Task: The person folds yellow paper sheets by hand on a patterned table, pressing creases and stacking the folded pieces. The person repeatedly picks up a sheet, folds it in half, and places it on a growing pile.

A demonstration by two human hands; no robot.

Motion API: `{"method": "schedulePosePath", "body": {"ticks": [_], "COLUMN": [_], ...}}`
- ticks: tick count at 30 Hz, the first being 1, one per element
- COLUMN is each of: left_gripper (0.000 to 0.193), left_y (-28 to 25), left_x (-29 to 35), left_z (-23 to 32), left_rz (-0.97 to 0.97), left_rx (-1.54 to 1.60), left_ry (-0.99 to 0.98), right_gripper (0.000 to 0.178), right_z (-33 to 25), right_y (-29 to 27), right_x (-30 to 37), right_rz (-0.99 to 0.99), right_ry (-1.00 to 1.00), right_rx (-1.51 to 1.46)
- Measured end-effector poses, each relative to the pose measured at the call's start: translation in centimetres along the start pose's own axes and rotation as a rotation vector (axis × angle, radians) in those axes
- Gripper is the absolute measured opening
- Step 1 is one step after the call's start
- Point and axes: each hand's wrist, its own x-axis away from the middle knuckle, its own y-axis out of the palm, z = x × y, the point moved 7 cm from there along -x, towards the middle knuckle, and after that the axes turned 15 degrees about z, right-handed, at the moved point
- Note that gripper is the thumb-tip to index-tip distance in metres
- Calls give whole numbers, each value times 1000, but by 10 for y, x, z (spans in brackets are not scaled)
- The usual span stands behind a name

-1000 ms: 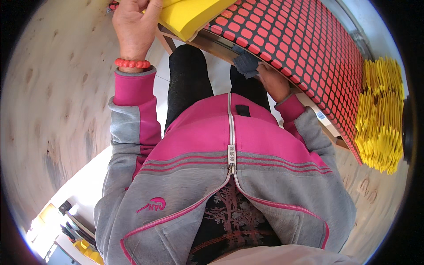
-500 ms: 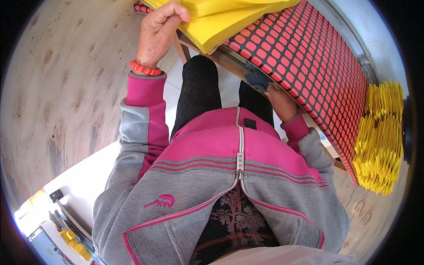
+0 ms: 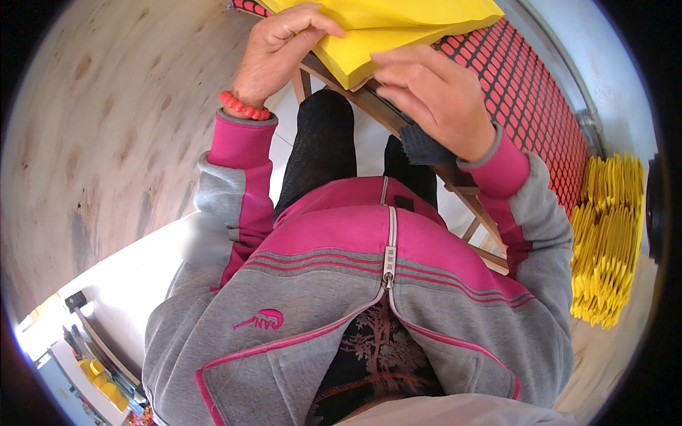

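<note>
A stack of thin yellow sheets [image 3: 398, 32], paper or cloth, lies on the table at the top of the view, its near corner jutting over the edge. My left hand [image 3: 280, 53] is closed, with thumb and forefinger pinching the raised upper layer at the stack's left edge. Beside the stack's right front corner is my right hand [image 3: 444, 99], fingers apart and pointing left, nothing visible in them. It looks slightly blurred, and whether its fingertips touch the sheets I cannot tell. Below its wrist, dark ragged cloth [image 3: 423, 147] hangs at the table's edge.
A red-and-black patterned cover [image 3: 529, 99] spreads over the table. Folded yellow bundles [image 3: 607, 241] are piled at the far right by the pale wall. A wooden board [image 3: 114, 142] fills the left side. My legs are beneath the table's edge.
My right hand has risen from below the table edge to the stack's right corner. My left hand still pinches the yellow layer; both it and the stack appear slightly further right and lower.
</note>
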Motion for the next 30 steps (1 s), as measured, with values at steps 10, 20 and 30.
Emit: {"method": "schedulePosePath", "body": {"ticks": [10,20,30], "left_gripper": [25,12,10], "left_y": [-2,-1,-2], "left_x": [0,-2,-5], "left_z": [-8,7,21], "left_rz": [3,-21,-71], "left_rx": [-41,-114,-58], "left_ry": [-13,64,22], "right_gripper": [23,16,13], "right_z": [15,19,32], "right_y": [30,35,36], "right_x": [-11,-19,-20], "right_rz": [14,78,64], "right_ry": [-179,-131,154], "right_rx": [86,45,-161]}}
